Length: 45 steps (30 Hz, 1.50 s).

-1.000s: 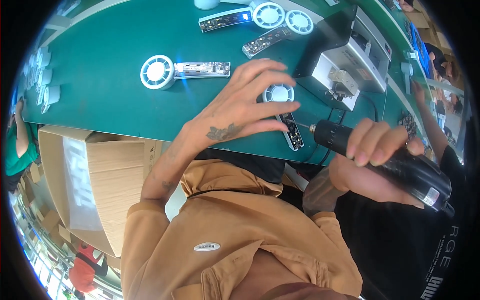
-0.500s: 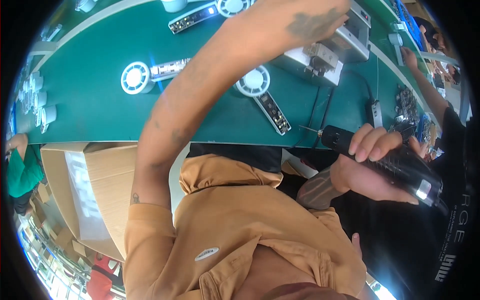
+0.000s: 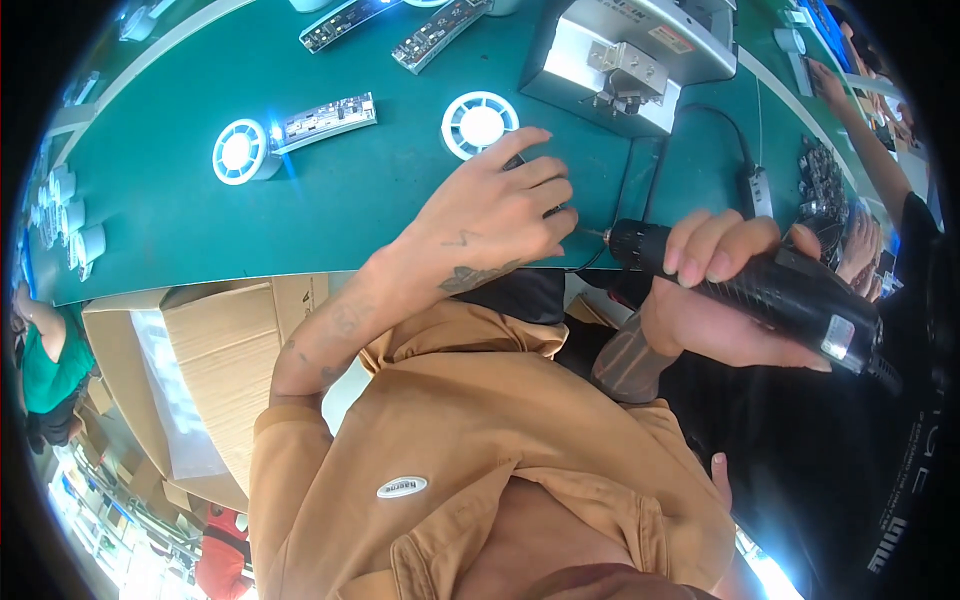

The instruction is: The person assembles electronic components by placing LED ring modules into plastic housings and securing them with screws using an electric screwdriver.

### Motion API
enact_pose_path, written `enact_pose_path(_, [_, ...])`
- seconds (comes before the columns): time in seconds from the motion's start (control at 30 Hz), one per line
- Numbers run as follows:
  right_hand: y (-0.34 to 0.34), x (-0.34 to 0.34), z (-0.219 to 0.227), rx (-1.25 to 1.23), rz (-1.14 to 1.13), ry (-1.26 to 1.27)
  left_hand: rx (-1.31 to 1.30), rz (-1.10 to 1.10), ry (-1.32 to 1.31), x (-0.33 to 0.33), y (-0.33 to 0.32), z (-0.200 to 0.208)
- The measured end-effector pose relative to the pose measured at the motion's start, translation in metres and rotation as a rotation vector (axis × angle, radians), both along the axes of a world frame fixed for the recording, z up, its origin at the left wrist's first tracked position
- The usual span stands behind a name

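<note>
On the table (image 3: 180, 230), the fan (image 3: 480, 122) lies left of the metal box (image 3: 630, 50).

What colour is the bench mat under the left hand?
Dark green; the bench mat shows plainly in the head view.
</note>
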State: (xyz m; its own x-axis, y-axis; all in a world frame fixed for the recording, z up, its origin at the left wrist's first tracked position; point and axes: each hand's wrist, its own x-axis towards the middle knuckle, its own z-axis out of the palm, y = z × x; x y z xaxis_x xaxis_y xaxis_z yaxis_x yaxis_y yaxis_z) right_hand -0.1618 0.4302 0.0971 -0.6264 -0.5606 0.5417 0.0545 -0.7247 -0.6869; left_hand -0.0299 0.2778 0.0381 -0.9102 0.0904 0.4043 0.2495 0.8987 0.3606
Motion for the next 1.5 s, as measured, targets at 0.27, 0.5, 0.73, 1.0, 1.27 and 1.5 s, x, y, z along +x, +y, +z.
enact_pose_path(0.27, [0.001,0.001,0.0,0.002,0.0,0.019,0.065,0.002,-0.187,0.0,0.001,0.011])
enact_pose_path(0.5, [-0.005,0.005,0.003,0.006,-0.026,0.042,0.048,0.023,-0.188,-0.001,0.001,0.011])
enact_pose_path(0.73, [-0.003,0.001,0.0,0.005,-0.025,0.066,0.052,0.005,-0.199,-0.007,0.0,0.011])
enact_pose_path(1.0, [0.016,-0.005,0.004,0.066,0.147,0.23,0.037,0.002,-0.14,0.0,0.0,0.015])
enact_pose_path(1.27, [0.008,0.019,-0.004,0.001,0.032,0.055,0.116,0.004,-0.206,-0.001,0.001,0.024])
enact_pose_path(1.5, [0.0,0.019,-0.003,-0.087,-0.101,-0.023,0.11,0.011,-0.175,-0.002,0.001,0.02])
